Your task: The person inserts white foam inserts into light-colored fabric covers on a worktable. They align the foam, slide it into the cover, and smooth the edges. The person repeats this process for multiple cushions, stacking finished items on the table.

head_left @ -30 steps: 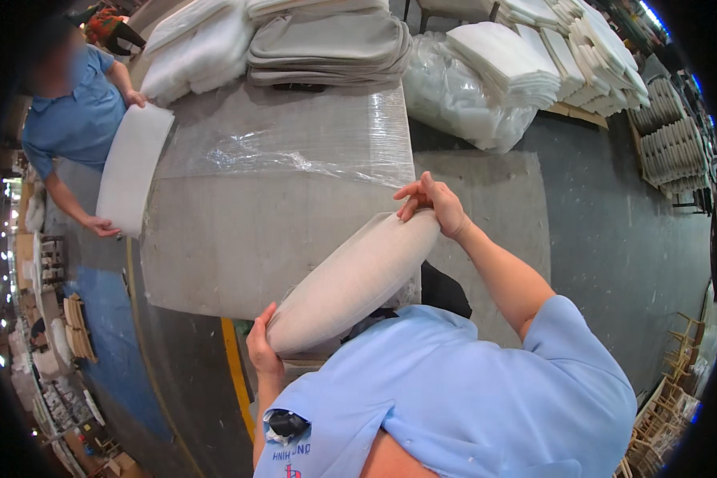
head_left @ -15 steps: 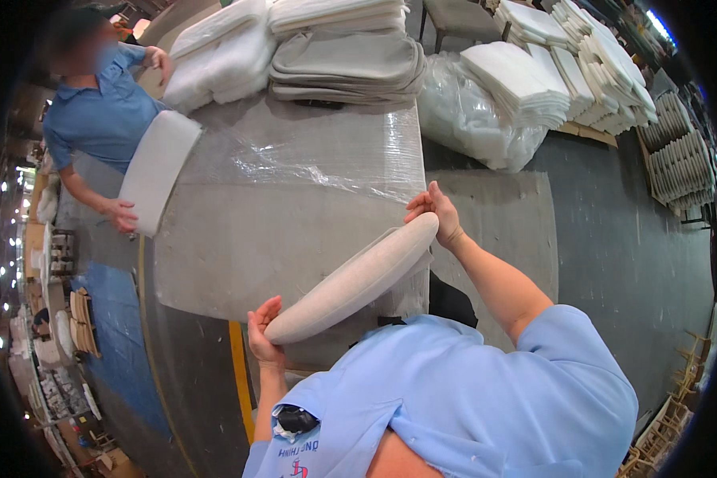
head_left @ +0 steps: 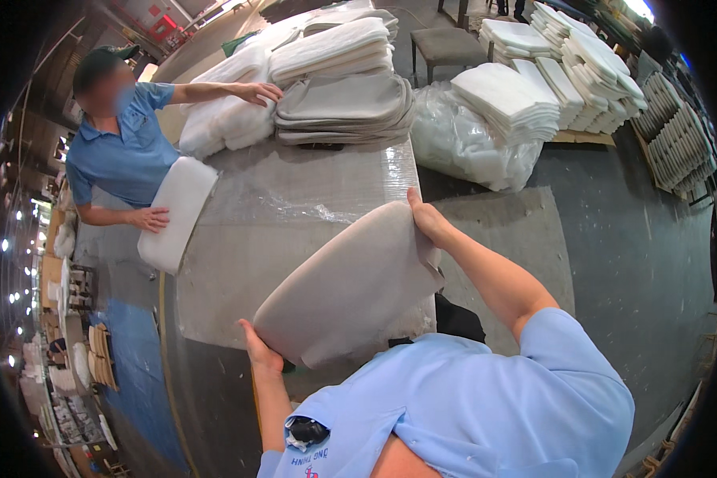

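A padded cushion (head_left: pixel 350 279) in a grey-beige fabric cover is tilted up over the near edge of the table, its broad face showing. My left hand (head_left: pixel 263 350) is closed on its lower left end, thumb along the rim. At the opposite, upper right end, my right hand (head_left: pixel 427 220) grips the cushion's edge, with fingers partly hidden behind it. A loose flap of fabric (head_left: pixel 433 275) hangs at the right side below my right hand.
The table (head_left: pixel 223 255) has plastic film on its surface. At its far end lie a stack of grey covers (head_left: pixel 342 111) and white padding (head_left: pixel 331 54). A co-worker (head_left: pixel 123 143) at the left holds a white pad (head_left: pixel 179 211). A bag (head_left: pixel 470 143) stands beyond the table's right side.
I have turned the cushion from edge-on to show its broad face, still between both hands. The co-worker's far arm has reached out toward the grey stack.
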Action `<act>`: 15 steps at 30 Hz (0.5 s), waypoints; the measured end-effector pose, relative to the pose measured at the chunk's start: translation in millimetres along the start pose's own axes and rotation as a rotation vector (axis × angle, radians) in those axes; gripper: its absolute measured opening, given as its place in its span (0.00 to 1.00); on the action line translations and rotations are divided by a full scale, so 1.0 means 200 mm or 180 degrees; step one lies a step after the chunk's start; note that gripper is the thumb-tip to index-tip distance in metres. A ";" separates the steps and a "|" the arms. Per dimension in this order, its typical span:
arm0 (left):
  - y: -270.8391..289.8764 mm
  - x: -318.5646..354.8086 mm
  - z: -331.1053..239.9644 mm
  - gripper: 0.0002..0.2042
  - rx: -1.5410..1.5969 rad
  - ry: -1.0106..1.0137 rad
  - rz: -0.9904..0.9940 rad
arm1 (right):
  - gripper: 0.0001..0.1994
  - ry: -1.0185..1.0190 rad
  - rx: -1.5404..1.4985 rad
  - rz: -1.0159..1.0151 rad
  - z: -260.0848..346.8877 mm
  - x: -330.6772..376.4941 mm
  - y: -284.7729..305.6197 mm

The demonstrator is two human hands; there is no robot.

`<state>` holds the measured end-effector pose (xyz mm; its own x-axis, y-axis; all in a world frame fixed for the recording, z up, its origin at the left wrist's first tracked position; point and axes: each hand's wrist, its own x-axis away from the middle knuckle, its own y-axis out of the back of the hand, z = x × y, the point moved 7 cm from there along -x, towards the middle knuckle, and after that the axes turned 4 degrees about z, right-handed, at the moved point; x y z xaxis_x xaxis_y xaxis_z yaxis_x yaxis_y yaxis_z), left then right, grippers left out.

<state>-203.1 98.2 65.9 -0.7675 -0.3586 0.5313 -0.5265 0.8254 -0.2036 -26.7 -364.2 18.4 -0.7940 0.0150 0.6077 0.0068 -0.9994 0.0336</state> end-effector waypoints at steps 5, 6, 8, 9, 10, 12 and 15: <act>-0.09 0.08 0.01 0.31 -0.0520 -0.0536 0.0665 | 0.50 -0.0009 -0.0231 -0.0221 -0.11 0.00 0.09; -0.11 0.11 -0.01 0.31 -0.0505 -0.0696 0.0804 | 0.49 0.0136 -0.0275 -0.0315 -0.11 0.00 0.12; -0.13 0.18 -0.03 0.32 -0.0479 -0.1008 0.1028 | 0.47 0.0567 -0.0461 -0.0290 -0.06 0.01 0.13; -0.13 0.22 -0.03 0.32 -0.0612 -0.1052 0.1073 | 0.46 0.0863 -0.0615 -0.0193 -0.02 0.01 0.15; -0.14 0.28 -0.03 0.32 -0.0757 -0.1079 0.1110 | 0.45 0.1137 -0.0778 -0.0090 0.02 0.03 0.15; -0.21 0.39 -0.03 0.32 -0.1283 -0.1022 0.1192 | 0.44 0.1244 -0.0995 -0.0024 0.07 0.02 0.17; -0.32 0.50 0.02 0.34 -0.2708 -0.1020 0.1349 | 0.44 0.1188 -0.1315 0.0245 0.10 -0.02 0.13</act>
<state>-246.8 7.6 128.7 -0.9595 0.0402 0.2790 0.1535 0.9046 0.3976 -11.4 -389.6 33.7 -0.9624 0.0048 0.2715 -0.1058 -0.9273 -0.3590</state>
